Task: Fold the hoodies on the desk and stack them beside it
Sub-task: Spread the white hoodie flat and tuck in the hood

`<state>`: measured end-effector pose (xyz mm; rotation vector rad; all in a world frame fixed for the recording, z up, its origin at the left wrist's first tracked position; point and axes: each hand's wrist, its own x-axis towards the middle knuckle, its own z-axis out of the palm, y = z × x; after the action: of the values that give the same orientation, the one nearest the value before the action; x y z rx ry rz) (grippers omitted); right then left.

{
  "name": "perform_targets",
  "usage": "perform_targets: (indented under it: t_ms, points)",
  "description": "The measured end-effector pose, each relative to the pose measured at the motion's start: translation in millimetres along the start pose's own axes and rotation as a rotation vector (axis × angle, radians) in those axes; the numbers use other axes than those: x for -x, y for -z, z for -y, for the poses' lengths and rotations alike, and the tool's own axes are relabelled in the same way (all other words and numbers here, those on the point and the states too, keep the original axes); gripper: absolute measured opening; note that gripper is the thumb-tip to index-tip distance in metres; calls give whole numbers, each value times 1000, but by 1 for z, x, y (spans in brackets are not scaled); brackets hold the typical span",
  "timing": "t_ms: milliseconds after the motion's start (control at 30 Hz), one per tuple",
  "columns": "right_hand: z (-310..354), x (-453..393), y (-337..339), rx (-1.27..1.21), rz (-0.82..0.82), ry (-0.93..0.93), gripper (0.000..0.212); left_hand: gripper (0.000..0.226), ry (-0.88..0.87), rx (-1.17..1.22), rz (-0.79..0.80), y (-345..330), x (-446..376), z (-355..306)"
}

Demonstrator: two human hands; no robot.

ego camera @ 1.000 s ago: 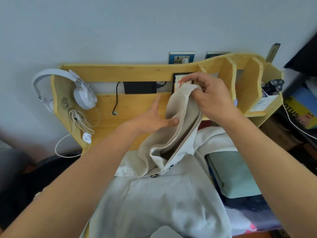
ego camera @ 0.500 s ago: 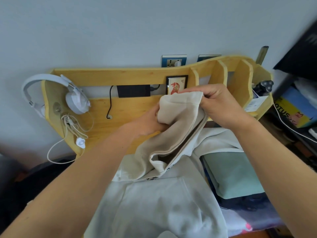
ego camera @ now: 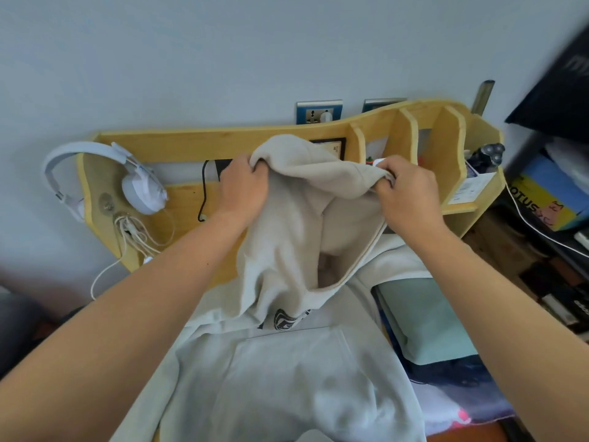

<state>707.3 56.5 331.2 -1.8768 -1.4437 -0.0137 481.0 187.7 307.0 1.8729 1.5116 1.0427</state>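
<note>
At frame centre, left hand [ego camera: 243, 186] and right hand [ego camera: 403, 194] each pinch the rim of the hoodie's [ego camera: 287, 362] hood [ego camera: 306, 199] (stretched apart, apparently lifted) above the desk [ego camera: 185, 202].

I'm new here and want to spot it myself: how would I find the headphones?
Start at the yellow wooden desk against the wall. At its left end, white headphones hang over the edge, above tangled white cables; nothing else there has a curved band.
</note>
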Motion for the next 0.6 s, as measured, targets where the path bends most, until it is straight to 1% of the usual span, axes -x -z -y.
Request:
perform_targets:
  t_ms: [100, 167, 233, 267, 333, 400, 467, 533, 600]
  points:
    - [14, -2, -3, -105, -57, -98, 14, 26, -50, 158, 105, 2, 11, -22]
    - [22, -6, -3, -211, -86, -188, 12, 21, -60, 184, 134, 2, 21, -28]
    - [28, -7, -2, -267, -18, -204, 9, 17, -61, 231, 160, 0, 28, -27]
    - [30, -6, -2, -283, 46, -182, 8, 16, -24, 294, 183, 0, 31, -29]
    - [32, -4, -5, -293, 149, -131, 8, 20, 119, 480, 259, 0, 34, -33]
    - [32, 0, -10, -291, 180, -94, 9, 24, 274, 650, 345, 1, 38, -35]
    - [34, 3, -15, -306, 180, -72, 17, 31, 395, 813, 438, -2, 41, -30]
    - [37, 4, -19, -326, 198, -64, 23, 45, 480, 869, 533, -9, 46, -23]
    - [39, 6, -23, -348, 220, -37, 24, 56, 465, 787, 607, -17, 52, -16]
